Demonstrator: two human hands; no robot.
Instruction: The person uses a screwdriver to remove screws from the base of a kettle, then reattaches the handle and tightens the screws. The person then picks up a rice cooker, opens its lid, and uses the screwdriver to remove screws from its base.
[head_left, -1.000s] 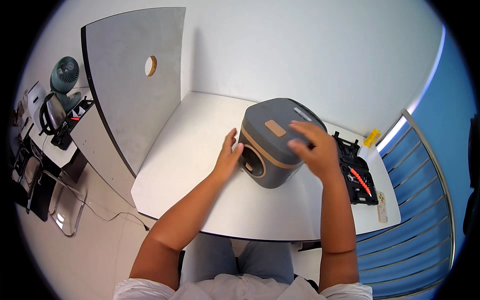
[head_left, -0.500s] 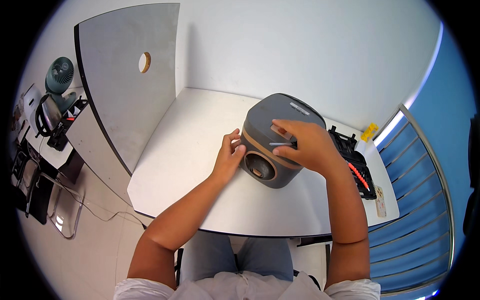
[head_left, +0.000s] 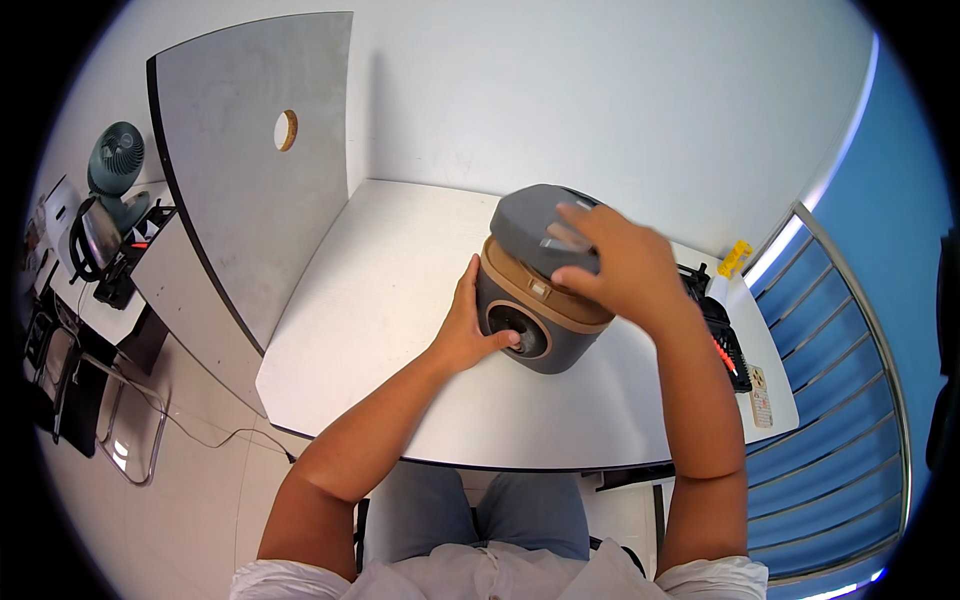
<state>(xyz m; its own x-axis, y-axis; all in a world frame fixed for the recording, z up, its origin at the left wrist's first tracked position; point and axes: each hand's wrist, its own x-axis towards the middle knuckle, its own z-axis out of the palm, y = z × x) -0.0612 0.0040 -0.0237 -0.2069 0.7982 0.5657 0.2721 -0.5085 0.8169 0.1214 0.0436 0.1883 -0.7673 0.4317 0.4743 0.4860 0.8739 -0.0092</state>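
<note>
A grey rice cooker (head_left: 560, 349) with a tan rim and a round dark front panel (head_left: 520, 332) stands on the white table (head_left: 400, 270). Its lid (head_left: 530, 222) is partly raised, baring the tan upper rim and a small latch (head_left: 539, 287). My left hand (head_left: 474, 325) lies against the cooker's left side with fingers stretched out, its thumb on the front panel. Over the front right of the lid is my right hand (head_left: 615, 262), slightly blurred, fingers and thumb spread. I see nothing held in it; whether it touches the lid I cannot tell.
At the table's right lie an open black tool case (head_left: 735, 350) with a red tool (head_left: 724, 356), a yellow item (head_left: 735, 258) and a pale remote control (head_left: 761, 398). A grey partition (head_left: 240, 180) rises at left; beyond it are a fan (head_left: 116, 160) and kettle (head_left: 98, 240). A metal railing (head_left: 840, 290) runs along the right.
The cooker's lid has come up from shut to partly raised. My left thumb has moved onto the front panel, and its fingers have straightened. My right hand has risen slightly.
</note>
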